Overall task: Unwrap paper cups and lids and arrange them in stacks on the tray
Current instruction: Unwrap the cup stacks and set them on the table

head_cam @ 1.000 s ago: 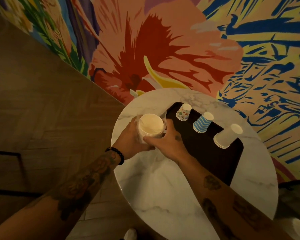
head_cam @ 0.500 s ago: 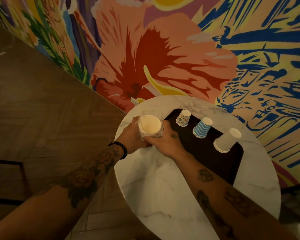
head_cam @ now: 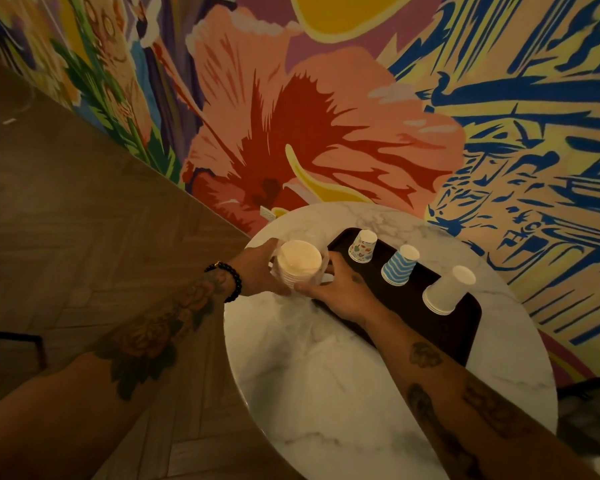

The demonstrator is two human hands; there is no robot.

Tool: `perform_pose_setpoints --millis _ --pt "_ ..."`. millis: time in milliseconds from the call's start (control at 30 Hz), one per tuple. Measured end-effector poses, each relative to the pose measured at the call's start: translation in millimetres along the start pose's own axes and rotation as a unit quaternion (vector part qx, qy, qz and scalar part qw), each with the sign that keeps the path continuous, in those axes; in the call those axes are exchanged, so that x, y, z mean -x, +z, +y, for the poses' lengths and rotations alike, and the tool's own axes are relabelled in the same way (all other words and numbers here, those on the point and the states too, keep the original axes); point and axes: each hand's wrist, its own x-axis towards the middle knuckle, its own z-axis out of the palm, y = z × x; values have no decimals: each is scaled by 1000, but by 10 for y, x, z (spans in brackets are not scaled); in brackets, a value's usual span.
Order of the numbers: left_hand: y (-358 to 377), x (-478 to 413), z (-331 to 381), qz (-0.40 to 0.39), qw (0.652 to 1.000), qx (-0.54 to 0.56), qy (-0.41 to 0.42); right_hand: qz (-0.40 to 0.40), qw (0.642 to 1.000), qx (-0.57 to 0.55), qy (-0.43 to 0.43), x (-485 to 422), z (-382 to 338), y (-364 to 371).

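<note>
Stack of lids [head_cam: 299,263]: cream-white round discs, rims nested, wrapped in a clear plastic sleeve [head_cam: 323,268]. It is at the far left of the marble table [head_cam: 326,393], just beside the near end of the dark tray [head_cam: 430,327]. Your left hand [head_cam: 257,268] curls round its left side. Your right hand [head_cam: 340,289] grips the right side, thumb at the base. The stack's axis is roughly upright, with the flat top facing you. On the tray, upside down, are a patterned cup stack [head_cam: 362,246], a blue striped stack [head_cam: 399,265] and a white stack [head_cam: 448,290].
</note>
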Motion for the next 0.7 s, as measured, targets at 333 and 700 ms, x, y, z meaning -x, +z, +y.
perform_pose_setpoints --millis 333,700 --pt "-463 -22 300 18 990 -140 28 19 999 44 -9 215 210 -494" --pt "530 -52 1822 -2 963 -53 266 178 981 -37 70 1205 1073 -1189"
